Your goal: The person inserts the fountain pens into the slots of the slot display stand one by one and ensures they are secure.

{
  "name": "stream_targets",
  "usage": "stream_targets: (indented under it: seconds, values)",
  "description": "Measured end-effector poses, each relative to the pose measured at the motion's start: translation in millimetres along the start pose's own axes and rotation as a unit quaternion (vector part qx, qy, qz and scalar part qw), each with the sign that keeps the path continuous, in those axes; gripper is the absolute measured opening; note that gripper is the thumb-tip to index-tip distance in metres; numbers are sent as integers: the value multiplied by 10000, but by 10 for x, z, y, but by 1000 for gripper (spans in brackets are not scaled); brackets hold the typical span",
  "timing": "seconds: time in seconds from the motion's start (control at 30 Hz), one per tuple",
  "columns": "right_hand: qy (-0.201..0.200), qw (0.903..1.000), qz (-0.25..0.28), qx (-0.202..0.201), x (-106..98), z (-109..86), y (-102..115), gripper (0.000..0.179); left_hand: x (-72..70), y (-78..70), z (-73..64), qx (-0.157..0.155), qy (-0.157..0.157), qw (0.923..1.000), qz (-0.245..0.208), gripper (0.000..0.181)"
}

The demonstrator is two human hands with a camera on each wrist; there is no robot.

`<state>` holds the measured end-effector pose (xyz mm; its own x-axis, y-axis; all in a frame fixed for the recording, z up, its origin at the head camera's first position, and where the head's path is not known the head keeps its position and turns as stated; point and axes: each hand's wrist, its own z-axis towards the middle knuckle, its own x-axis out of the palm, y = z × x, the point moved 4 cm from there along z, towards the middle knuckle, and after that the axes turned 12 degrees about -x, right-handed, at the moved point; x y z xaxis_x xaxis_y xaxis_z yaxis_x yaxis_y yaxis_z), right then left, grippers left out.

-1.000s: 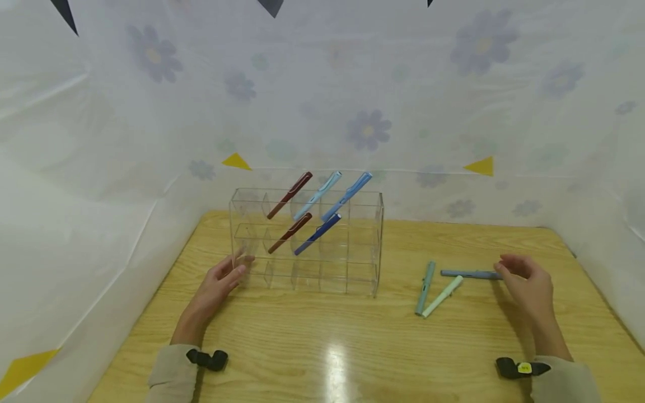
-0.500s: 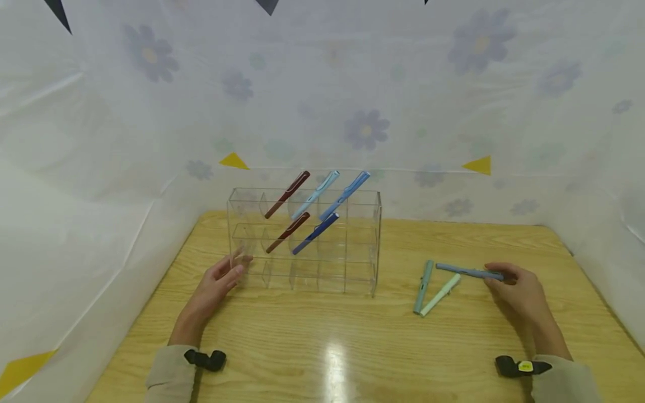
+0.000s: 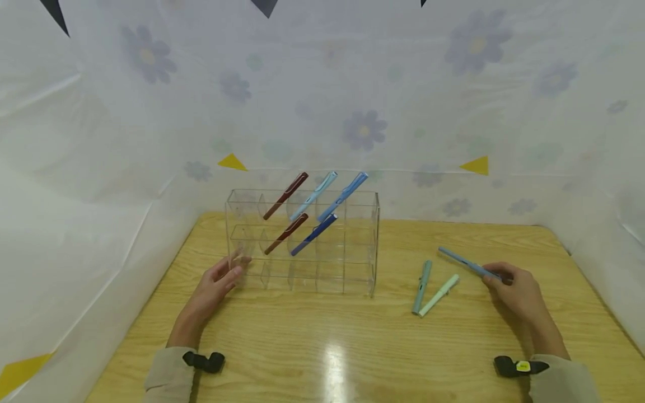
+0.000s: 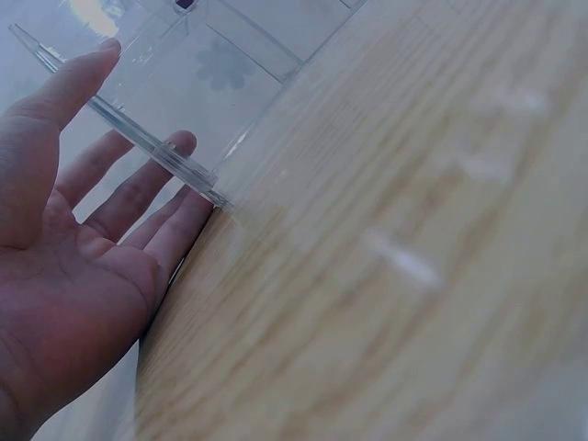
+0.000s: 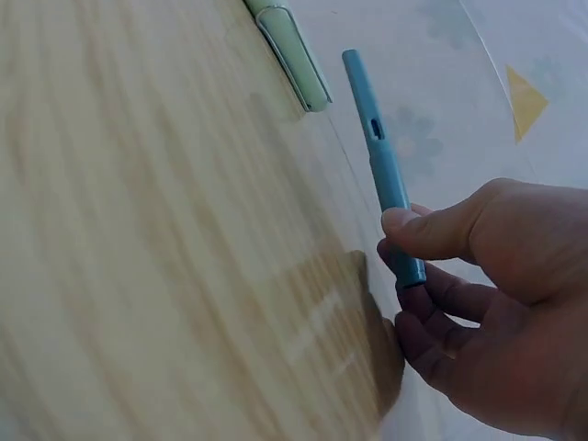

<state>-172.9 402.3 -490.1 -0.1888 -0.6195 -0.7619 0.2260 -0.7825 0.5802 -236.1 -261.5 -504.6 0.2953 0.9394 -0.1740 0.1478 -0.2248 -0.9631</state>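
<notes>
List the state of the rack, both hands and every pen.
Clear rack: upright, partly filled.
Five racked pens: slanted.
Grey-blue pen: pinched, tilted.
Dark green pen: lying flat.
Pale green pen: lying flat.
Left hand: at rack's end, fingers extended.
Right hand: pinching grey-blue pen.

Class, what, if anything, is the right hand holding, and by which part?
A blue pen; the right hand pinches it near one end, with most of it sticking out.
</notes>
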Motion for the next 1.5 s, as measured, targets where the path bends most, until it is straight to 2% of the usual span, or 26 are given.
stream_targets:
  seconds: [0.13,0.2,0.27,0.37,0.5,0.67,0.77,0.9,1.07,1.23,1.43,1.5]
  values:
    - [-67,9998,196,-6,-39,1,18,32,-2,5,1,-30,-26,10000,-5,56]
    - [-162,9988,462,-61,-72,5,41,33,-5,13,2,-39,-32,10000,9,56]
    - [-283,9953,917,-134,-109,15,70,34,-7,20,3,-50,-42,10000,22,56]
    - [-521,9833,1732,-198,-160,39,143,34,-6,22,3,-20,-29,10000,45,56]
    - [-894,9564,2779,-133,-225,73,248,30,0,11,5,9,-19,10000,53,57]
    - [-1401,9059,3992,-159,-295,115,375,26,2,-3,2,10,-3,10000,49,57]
    - [-1633,8890,4256,-421,-328,141,464,23,7,-10,-1,14,5,10000,53,57]
    - [-1808,8730,4467,-743,-356,170,597,22,12,-12,-5,3,6,10000,9,57]
    - [-1993,8467,4862,-836,-367,192,758,32,8,4,-9,-25,11,10000,-29,57]
    - [-2267,8346,4935,-928,-351,235,870,40,5,11,-14,-6,-1,10000,-52,57]
    - [-2320,8422,4793,-845,-278,269,939,40,3,11,-16,-84,-42,9999,-63,58]
    - [-2355,8368,4871,-838,-260,279,994,40,0,13,-10,-95,-49,9999,-60,58]
